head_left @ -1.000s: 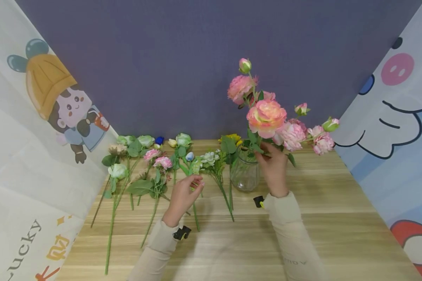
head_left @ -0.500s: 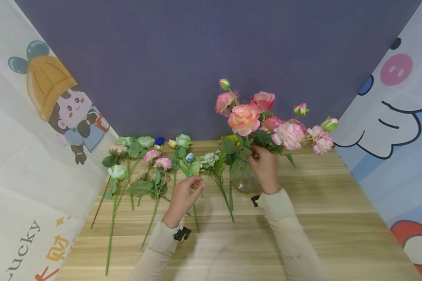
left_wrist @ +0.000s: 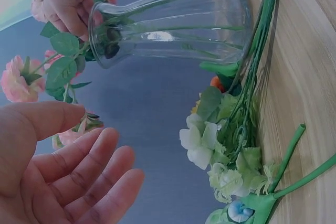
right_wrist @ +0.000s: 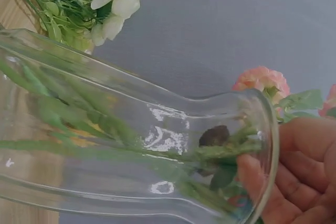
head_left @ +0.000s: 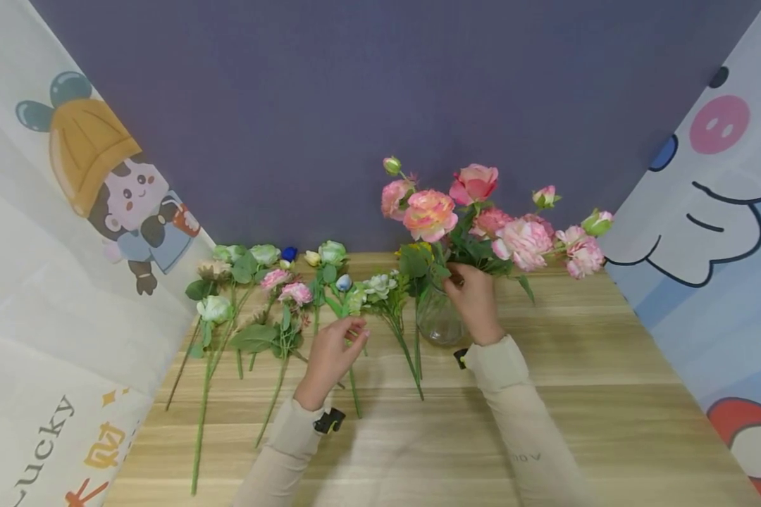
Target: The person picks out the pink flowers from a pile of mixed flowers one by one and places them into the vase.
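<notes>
At the mouth of a clear glass vase (head_left: 440, 324), my right hand (head_left: 475, 301) pinches the leafy stem of a pink-orange flower (head_left: 430, 215), whose bud and second bloom lean left. In the right wrist view one fingertip (right_wrist: 251, 179) shows inside the glass neck, beside green stems. Other pink blooms (head_left: 523, 243) stand in the vase and lean right, with a coral rose (head_left: 474, 184) upright between. My left hand (head_left: 331, 355) holds nothing; it hovers over the table left of the vase, fingers loosely bent, and its palm (left_wrist: 58, 182) shows in the left wrist view.
Several flower stems lie across the wooden table (head_left: 577, 422) on the left, among them a pale green rose (head_left: 214, 308), pink flowers (head_left: 295, 293) and a white-flowered sprig (head_left: 380, 284). Yellow petals (head_left: 421, 248) show behind the vase. A dark panel (head_left: 292, 105) stands behind.
My right hand has moved left and slightly down with the pink-orange flower, which has sunk and now leans left over the vase. The coral rose has come into view. My left hand stays put.
</notes>
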